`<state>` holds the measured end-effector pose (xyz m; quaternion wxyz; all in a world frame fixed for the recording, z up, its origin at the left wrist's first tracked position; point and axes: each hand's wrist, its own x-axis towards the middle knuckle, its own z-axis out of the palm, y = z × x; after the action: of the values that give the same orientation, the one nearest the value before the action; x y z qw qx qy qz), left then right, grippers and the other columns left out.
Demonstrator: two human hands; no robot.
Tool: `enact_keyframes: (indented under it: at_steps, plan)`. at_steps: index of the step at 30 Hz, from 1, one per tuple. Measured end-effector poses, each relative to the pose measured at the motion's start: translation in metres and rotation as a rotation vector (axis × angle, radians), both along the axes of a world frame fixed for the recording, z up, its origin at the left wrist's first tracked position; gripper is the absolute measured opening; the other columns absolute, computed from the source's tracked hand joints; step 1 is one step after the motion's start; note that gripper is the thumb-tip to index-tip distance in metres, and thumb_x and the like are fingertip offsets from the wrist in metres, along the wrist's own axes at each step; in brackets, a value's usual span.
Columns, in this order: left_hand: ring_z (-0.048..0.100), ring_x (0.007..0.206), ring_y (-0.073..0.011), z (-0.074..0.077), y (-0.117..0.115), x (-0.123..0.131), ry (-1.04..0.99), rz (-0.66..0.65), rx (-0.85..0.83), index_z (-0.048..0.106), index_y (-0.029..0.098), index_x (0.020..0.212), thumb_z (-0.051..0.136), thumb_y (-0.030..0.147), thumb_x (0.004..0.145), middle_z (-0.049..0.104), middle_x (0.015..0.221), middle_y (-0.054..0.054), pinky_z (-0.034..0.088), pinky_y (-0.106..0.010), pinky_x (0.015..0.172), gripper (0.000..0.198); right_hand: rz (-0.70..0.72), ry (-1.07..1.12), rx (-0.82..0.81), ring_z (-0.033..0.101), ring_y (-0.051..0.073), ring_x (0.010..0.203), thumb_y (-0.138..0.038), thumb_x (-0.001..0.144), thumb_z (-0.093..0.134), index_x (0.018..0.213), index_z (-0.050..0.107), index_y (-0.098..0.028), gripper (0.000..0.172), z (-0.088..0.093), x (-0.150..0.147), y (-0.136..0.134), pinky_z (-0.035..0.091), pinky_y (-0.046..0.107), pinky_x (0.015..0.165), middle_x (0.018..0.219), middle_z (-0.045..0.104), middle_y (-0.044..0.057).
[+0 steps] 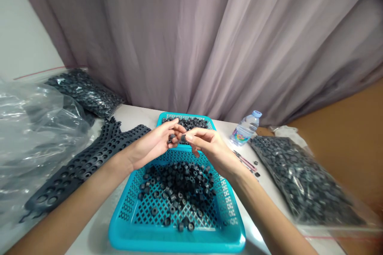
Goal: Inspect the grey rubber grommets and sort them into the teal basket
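Between the thumb and fingers of my right hand (214,149) is a small dark grey cylindrical rubber piece (183,138). My left hand (151,145) is half curled, palm turned inward, with another dark rubber piece (170,138) held at its fingers. The fingertips of both hands come close together above the near turquoise basket (176,244). Inside that basket lies a heap of loose, short dark cylinders (185,179), some showing a hole in the end. Just behind the hands stands a second turquoise basket (187,115) with more such pieces, partly hidden by my fingers.
Dark perforated rubber sheets (98,155) lie left, beside a crumpled clear plastic bag (36,127) and a filled bag of pieces (86,91). To the right are a water bottle (245,128), pink-handled tweezers (247,162) and another filled bag (305,179). A grey curtain (179,40) hangs behind.
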<state>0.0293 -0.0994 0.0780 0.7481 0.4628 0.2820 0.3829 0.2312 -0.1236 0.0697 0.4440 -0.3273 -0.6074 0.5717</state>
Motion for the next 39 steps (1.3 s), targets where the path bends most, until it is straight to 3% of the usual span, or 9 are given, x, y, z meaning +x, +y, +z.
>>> enact_keyframes:
  at_steps: [8,19,24,29,33,36,39]
  plan:
    - [0.042,0.082,-0.0136,0.002,-0.001,0.0,0.021,-0.044,0.038,0.067,0.012,0.096,0.05,0.033,0.107,0.052,0.094,-0.004,0.038,-0.025,0.071,0.029,0.008,0.017,-0.069,0.041,0.012,0.064,-0.043,0.088,0.08,0.083,0.076,-0.02,0.024,-0.003,0.003,0.002,0.034,0.027,0.062,0.066,0.051,-0.004]
    - [0.04,0.083,-0.014,0.005,-0.004,0.0,0.066,-0.081,0.075,0.065,0.013,0.098,0.049,0.036,0.107,0.051,0.095,-0.004,0.038,-0.024,0.072,0.029,-0.004,0.019,-0.044,0.042,0.011,0.065,-0.04,0.088,0.08,0.081,0.076,-0.02,0.022,-0.001,0.002,-0.001,0.034,0.027,0.063,0.065,0.052,-0.004]
    - [0.039,0.079,-0.013,0.01,-0.009,-0.001,0.039,-0.083,0.163,0.064,0.014,0.097,0.057,0.03,0.102,0.048,0.09,-0.002,0.036,-0.023,0.068,0.018,0.028,0.063,-0.069,0.04,0.011,0.063,-0.04,0.091,0.077,0.083,0.074,-0.019,0.023,0.005,0.003,-0.005,0.034,0.026,0.062,0.065,0.048,-0.004]
    - [0.039,0.077,-0.0129,0.013,-0.012,-0.002,0.026,-0.082,0.188,0.06,0.016,0.097,0.059,0.028,0.1,0.047,0.086,0.0,0.037,-0.023,0.067,0.012,0.078,0.04,-0.046,0.043,0.01,0.066,-0.041,0.092,0.076,0.095,0.078,-0.019,0.022,0.009,0.003,-0.007,0.035,0.025,0.062,0.085,0.063,0.001]
    - [0.04,0.076,-0.0128,0.015,-0.012,-0.002,0.015,-0.091,0.16,0.061,0.015,0.098,0.058,0.023,0.099,0.049,0.085,-0.001,0.038,-0.022,0.067,0.009,0.09,0.026,-0.031,0.044,0.01,0.067,-0.04,0.092,0.075,0.093,0.077,-0.019,0.021,0.012,0.003,-0.005,0.036,0.024,0.061,0.093,0.065,0.002]
    - [0.041,0.074,-0.0123,0.014,-0.01,-0.003,-0.002,-0.089,0.121,0.062,0.013,0.096,0.053,0.014,0.094,0.05,0.085,-0.003,0.039,-0.022,0.067,0.009,0.136,-0.114,0.052,0.049,0.012,0.071,-0.042,0.093,0.074,0.092,0.076,-0.019,0.023,0.025,0.021,-0.004,0.039,0.025,0.063,0.09,0.064,0.002]
    - [0.042,0.072,-0.0112,0.012,-0.008,-0.003,-0.047,-0.069,0.065,0.063,0.011,0.095,0.051,0.008,0.09,0.049,0.085,-0.004,0.039,-0.021,0.065,0.013,0.208,-0.591,0.219,0.058,0.016,0.082,-0.042,0.093,0.073,0.093,0.076,-0.019,0.023,0.04,0.065,0.0,0.046,0.027,0.075,0.092,0.068,0.004]
